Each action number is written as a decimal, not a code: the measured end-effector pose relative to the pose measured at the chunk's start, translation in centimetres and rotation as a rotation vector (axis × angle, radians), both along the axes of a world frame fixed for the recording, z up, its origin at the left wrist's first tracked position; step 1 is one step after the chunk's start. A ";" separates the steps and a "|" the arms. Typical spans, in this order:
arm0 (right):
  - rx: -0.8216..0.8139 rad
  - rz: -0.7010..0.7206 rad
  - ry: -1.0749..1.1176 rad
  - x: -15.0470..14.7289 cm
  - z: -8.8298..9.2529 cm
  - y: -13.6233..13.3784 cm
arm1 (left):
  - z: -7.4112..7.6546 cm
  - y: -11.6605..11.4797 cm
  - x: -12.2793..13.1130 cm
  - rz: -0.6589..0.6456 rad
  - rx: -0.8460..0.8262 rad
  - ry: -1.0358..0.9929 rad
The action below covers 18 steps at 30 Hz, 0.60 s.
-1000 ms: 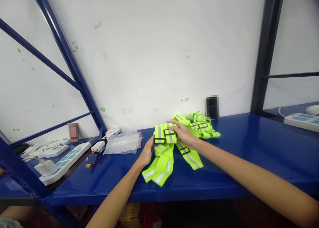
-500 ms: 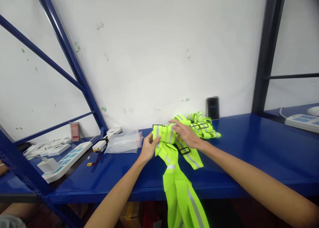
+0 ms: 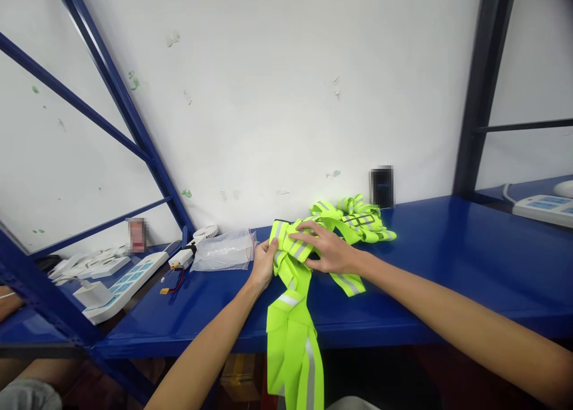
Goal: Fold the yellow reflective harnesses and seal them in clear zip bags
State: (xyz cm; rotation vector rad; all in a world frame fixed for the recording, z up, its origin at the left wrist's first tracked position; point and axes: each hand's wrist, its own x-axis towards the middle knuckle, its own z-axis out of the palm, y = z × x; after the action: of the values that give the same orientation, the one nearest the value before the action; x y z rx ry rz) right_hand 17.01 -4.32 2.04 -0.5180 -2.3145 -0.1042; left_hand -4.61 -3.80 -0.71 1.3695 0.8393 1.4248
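Observation:
Neon yellow-green reflective straps (image 3: 290, 323) with silver stripes are bunched above the blue tabletop, and their long ends hang over its front edge. My left hand (image 3: 263, 264) grips the left side of the bundle, thumb on top. Across the bundle's right side lies my right hand (image 3: 329, 249), its fingers spread and touching the folded webbing. Behind it, more of the same straps (image 3: 364, 222), with black buckles, lie in a heap near the wall. Whether the heap and the held bundle are joined I cannot tell.
A clear plastic bag (image 3: 224, 252) lies left of the straps, beside a small white fan (image 3: 206, 233) and a wired connector (image 3: 168, 289). Power strips (image 3: 129, 284) sit farther left. A blurred dark object (image 3: 382, 186) leans on the wall. Blue posts (image 3: 150, 153) frame the table. Another person's arm (image 3: 9, 302) shows at far left.
My right hand has moved down and left onto the bundle, its fingers now spread over the webbing. The hanging strap ends have swung left. The view has shifted slightly.

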 end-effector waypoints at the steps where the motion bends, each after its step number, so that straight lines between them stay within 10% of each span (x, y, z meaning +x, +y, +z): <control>1: -0.004 0.013 0.028 0.0 -0.1 0.1 | 0.0 0.0 -0.1 -0.002 0.003 0.009; 14: 0.036 0.125 0.113 -0.3 -0.7 0.1 | 0.3 -0.7 -0.5 0.093 0.121 0.122; 18: -0.172 0.058 0.302 -0.9 -0.7 -0.2 | 0.5 -0.6 -0.7 0.114 0.182 0.313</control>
State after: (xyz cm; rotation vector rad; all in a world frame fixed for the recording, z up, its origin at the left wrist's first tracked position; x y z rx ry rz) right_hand 16.15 -4.53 1.36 -0.5141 -2.0493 0.1912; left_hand -5.26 -4.39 -0.19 1.7386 1.0214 1.4211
